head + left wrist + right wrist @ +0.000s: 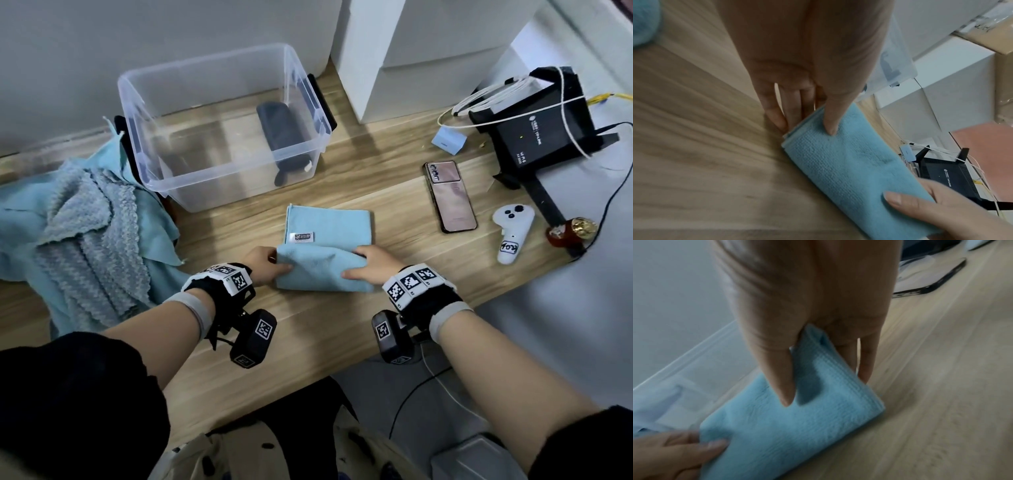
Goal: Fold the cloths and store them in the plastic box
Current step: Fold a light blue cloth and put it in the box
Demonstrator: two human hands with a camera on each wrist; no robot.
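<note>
i am pinching the near end of the light blue cloth (327, 245) with my left hand (265, 265) at one corner and my right hand (371, 265) at the other, thumbs on top, fingers underneath. the cloth is lying on the desk (394, 192) at the centre of the frame, its near part rolling over toward the far edge. the plastic box (219, 126) is sitting at upper left. if one pinch is slipping, i judge the layers could skew and the fold land crooked.
</note>
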